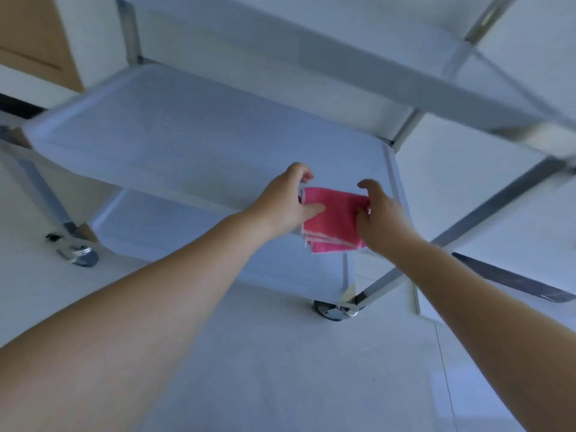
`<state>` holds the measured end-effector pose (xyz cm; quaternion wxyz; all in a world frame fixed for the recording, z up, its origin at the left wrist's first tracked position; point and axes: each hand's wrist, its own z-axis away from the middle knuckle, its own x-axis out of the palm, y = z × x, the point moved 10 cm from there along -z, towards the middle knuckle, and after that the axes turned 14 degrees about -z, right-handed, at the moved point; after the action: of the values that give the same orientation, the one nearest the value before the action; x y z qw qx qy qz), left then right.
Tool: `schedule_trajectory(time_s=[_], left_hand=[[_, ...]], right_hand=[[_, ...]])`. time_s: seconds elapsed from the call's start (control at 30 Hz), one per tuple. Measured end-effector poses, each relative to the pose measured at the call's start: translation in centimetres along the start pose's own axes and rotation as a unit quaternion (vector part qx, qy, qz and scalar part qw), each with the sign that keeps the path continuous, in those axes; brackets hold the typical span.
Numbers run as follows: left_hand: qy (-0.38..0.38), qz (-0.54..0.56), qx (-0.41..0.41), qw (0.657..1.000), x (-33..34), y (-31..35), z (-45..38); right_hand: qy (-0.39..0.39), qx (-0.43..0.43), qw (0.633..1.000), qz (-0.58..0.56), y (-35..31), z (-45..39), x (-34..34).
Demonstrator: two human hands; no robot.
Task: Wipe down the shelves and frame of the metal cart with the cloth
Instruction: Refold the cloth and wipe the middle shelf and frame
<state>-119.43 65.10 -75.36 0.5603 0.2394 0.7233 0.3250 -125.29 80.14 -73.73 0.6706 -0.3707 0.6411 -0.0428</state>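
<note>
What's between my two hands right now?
In the head view, the folded pink cloth lies between the left hand and right hand, over the cart's middle shelf. Both hands touch it.

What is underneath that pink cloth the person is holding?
The pink cloth, folded and held by the left hand and right hand, sits over the middle shelf near its front right corner. The patch of shelf directly beneath it is covered, so unseen.
</note>
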Motion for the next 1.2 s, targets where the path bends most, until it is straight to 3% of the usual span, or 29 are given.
schedule_trajectory(time_s=[0.2,0.37,0.4,0.47,0.57,0.67,0.8,1.0,1.2], left_hand=[[-0.011,-0.015,0.091,0.996,5.9,3.2,-2.4],[-0.044,-0.184,0.179,0.965,6.3,4.3,-2.2],[-0.05,-0.213,0.179,0.959,6.1,3.7,-2.1],[-0.051,-0.261,0.182,0.947,5.4,2.2,-1.9],[-0.023,-0.318,0.212,0.924,3.9,0.7,-1.7],[-0.007,-0.348,0.236,0.907,3.0,-0.5,-1.7],[-0.009,-0.353,0.248,0.902,2.3,-1.2,-1.5],[-0.013,-0.393,0.294,0.871,2.4,-1.4,-1.8],[-0.071,-0.399,0.268,0.874,4.2,-3.2,-2.2]], right_hand=[[0.052,0.092,0.988,0.111,5.9,0.1,-2.0],[0.053,0.151,0.969,0.187,6.9,0.9,-3.1],[0.055,0.13,0.969,0.204,6.4,0.9,-3.1],[0.044,0.009,0.984,0.172,3.8,1.0,-1.6],[-0.049,-0.139,0.978,0.145,0.9,2.5,3.1],[-0.068,-0.084,0.973,0.202,3.2,2.9,5.2],[-0.034,0.04,0.984,0.173,5.9,3.1,3.6],[-0.102,-0.043,0.969,0.222,4.5,2.1,4.7],[-0.085,0.041,0.981,0.167,7.7,1.1,4.0]])
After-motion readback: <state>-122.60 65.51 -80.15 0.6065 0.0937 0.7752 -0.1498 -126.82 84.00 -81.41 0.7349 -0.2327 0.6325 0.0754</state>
